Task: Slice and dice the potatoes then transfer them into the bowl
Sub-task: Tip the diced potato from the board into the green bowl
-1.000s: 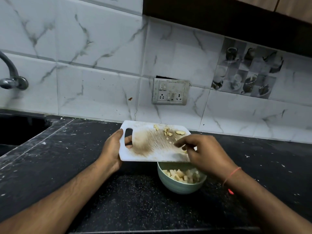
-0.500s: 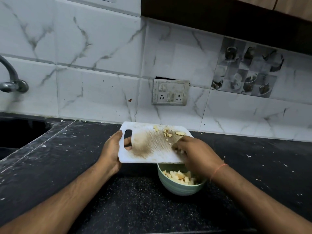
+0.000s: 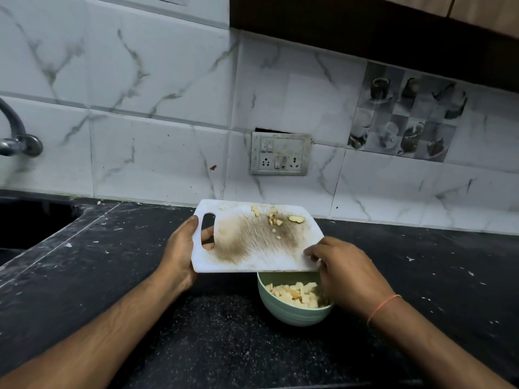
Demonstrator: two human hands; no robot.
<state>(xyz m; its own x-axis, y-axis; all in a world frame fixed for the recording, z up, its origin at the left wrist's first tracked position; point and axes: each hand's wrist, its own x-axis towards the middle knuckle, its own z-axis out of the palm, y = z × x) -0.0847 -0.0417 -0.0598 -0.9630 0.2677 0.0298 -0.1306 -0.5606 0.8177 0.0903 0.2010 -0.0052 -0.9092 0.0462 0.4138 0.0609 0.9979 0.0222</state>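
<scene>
White cutting board (image 3: 252,248), gripped by left hand (image 3: 182,248), tilts over bowl (image 3: 292,310); right hand (image 3: 345,273) pinches its corner. Next: sweep off remaining potato bits (image 3: 276,220).

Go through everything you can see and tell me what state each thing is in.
Cutting board: lifted, tilted over the bowl, stained, few potato bits left.
Bowl: upright on counter, holding diced potato.
Left hand: gripping board's handle.
Right hand: at board's lower corner, over bowl.

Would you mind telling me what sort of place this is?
Most likely a home kitchen: a dark stone counter, a wall tap above a sink, and a cutting board held over a bowl.
</scene>
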